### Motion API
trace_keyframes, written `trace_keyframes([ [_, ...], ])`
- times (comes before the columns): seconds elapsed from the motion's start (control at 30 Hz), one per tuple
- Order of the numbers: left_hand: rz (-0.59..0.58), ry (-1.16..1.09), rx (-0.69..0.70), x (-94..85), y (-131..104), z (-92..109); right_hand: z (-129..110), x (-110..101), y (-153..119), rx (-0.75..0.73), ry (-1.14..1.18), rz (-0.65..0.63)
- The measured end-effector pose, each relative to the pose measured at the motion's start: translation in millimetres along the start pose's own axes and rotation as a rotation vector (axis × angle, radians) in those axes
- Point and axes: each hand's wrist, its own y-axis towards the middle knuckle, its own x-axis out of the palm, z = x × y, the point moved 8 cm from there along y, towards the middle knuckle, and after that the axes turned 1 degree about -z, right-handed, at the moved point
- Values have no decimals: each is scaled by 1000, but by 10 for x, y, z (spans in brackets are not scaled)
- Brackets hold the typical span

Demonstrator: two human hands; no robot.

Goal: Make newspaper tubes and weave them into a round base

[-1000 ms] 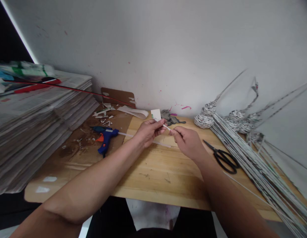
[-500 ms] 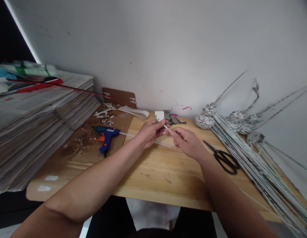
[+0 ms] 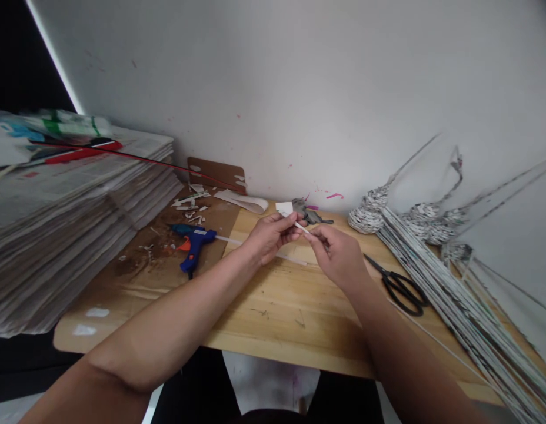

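Above the far half of the wooden table (image 3: 264, 330), between the glue gun (image 3: 193, 247) at left and the black scissors (image 3: 403, 288) at right, a thin white strip (image 3: 302, 228) runs from one hand to the other. The left hand (image 3: 270, 237) pinches it between thumb and fingers; the right hand (image 3: 341, 253) grips its near end in bent fingertips. Neither hand is released.

The strip looks slight enough to crease or tear — an uneven pull or too hard a twist between the two grips would do it. A loose pinch could let it slip or open out. The scissors lie just right of the right wrist, so a sideways sweep of that arm could knock them. The left forearm is near the glue gun, and a bump could shift it among the paper scraps (image 3: 191, 200); whether it is hot cannot be told.

Fingers cover much of the strip, so whether it is flat, folded or rolled is unclear. A white piece (image 3: 284, 207) shows beyond the left hand — possibly the strip's far end, but the join is hidden. At right, the bundle of paper rods (image 3: 449, 312) is cut off by the picture's edge.
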Motion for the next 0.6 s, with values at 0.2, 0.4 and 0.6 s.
trace_keyframes([
  [0.2,-30,-13,-6,8,-2,-18,64,91,-3,80,128,-106],
  [0.4,-11,-2,-17,-4,7,-26,-6,119,-1,-36,-79,-82],
  [0.6,-1,-10,-26,-10,14,-35,33,139,-2,24,128,-122],
])
